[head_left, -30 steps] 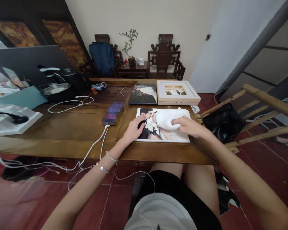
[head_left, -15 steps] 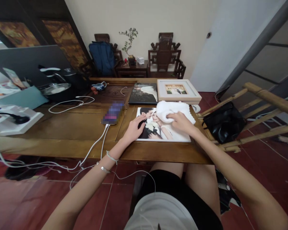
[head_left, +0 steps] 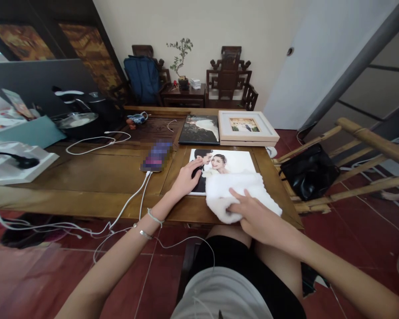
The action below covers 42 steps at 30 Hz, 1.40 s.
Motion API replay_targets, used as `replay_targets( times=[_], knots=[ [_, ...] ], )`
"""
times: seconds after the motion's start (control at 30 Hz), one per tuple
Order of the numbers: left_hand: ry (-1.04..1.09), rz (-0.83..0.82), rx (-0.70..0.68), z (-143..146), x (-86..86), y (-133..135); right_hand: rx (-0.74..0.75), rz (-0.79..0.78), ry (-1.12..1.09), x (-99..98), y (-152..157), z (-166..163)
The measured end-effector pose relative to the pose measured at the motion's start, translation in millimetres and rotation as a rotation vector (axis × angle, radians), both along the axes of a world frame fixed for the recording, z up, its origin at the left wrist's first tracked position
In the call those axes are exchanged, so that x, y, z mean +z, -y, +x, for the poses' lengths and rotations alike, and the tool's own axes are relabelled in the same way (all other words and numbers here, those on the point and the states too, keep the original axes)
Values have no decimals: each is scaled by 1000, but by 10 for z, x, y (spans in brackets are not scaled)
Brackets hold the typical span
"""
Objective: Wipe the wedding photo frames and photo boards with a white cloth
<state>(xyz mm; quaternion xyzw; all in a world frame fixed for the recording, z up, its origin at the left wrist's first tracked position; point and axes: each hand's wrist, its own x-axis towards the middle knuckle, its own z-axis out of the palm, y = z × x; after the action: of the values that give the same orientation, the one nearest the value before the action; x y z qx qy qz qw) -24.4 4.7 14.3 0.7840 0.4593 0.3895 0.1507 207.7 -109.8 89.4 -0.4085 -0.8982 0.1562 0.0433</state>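
Note:
A large photo print (head_left: 232, 163) of a couple lies flat near the front edge of the wooden table (head_left: 86, 177). My left hand (head_left: 185, 178) rests flat on the print's left edge with fingers stretched out. My right hand (head_left: 248, 212) presses a white cloth (head_left: 232, 191) down onto the near part of the print, fingers closed on the cloth.
Behind the print lie a dark photo panel (head_left: 200, 129) and a white framed picture (head_left: 245, 127). A phone (head_left: 157, 157) on a white cable sits to the left, with pots and more cables beyond. A bamboo chair (head_left: 352, 168) holding a black bag (head_left: 308, 172) stands at the right.
My right hand has drawn the cloth from the far part of the print toward me, down to its near edge. The faces on the print are now uncovered. My left hand stayed put.

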Motion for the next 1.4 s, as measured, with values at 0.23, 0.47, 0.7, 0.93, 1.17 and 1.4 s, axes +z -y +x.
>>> replay_targets(
  times=[0.23, 0.47, 0.7, 0.93, 1.17, 1.4],
  knots=[
    [2, 1, -8, -8, 6, 3, -37, 77, -96, 61, -1034, -32],
    [-17, -7, -16, -20, 8, 2, -79, 131, -53, 105, -1759, -42],
    [-18, 2, -10, -18, 10, 6, -114, 172, -60, -44, -1436, -101],
    [-12, -6, 6, 1, 68, 46, -32, 119, 13, -107, -313, -129],
    [-28, -11, 36, -15, 24, 10, 57, 49, 12, -37, 36, -160],
    [-34, -50, 3, -49, -42, -30, -39, 94, -59, -13, -846, -180]
  ],
)
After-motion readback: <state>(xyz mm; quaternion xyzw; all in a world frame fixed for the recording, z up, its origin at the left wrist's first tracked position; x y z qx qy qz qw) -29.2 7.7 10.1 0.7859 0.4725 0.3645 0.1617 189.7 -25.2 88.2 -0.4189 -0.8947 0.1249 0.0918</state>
